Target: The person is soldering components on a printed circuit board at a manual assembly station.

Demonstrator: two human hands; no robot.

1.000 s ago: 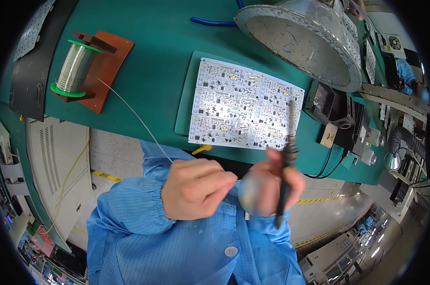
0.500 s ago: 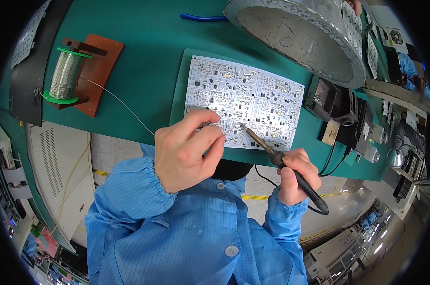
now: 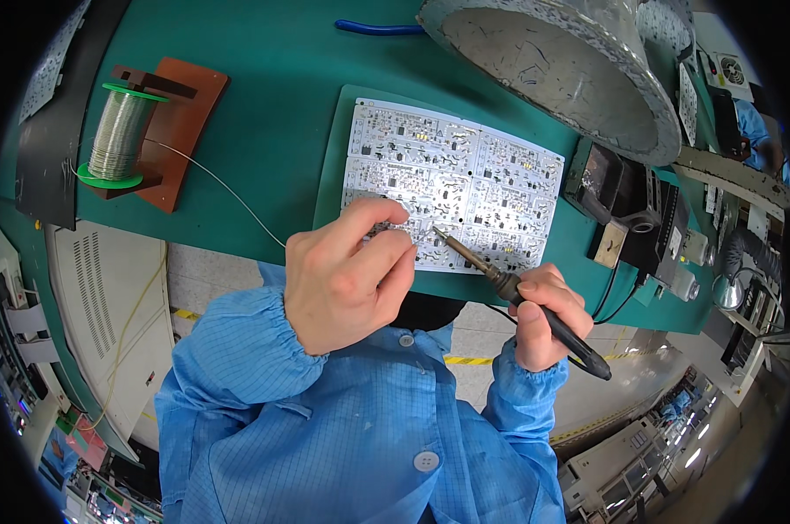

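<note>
Left hand (image 3: 347, 275): closed on solder wire (image 3: 230, 189)
Right hand (image 3: 548, 319): clamped round soldering iron (image 3: 504, 281)
Circuit board (image 3: 508, 188): on green mat (image 3: 332, 188), beneath iron's tip
Best touch: steady iron, wire fed sparingly, I'd say

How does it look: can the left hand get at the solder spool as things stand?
Probably yes: the thin solder wire runs over the green bench between the left hand and the solder spool, and I see nothing blocking the way.
</note>
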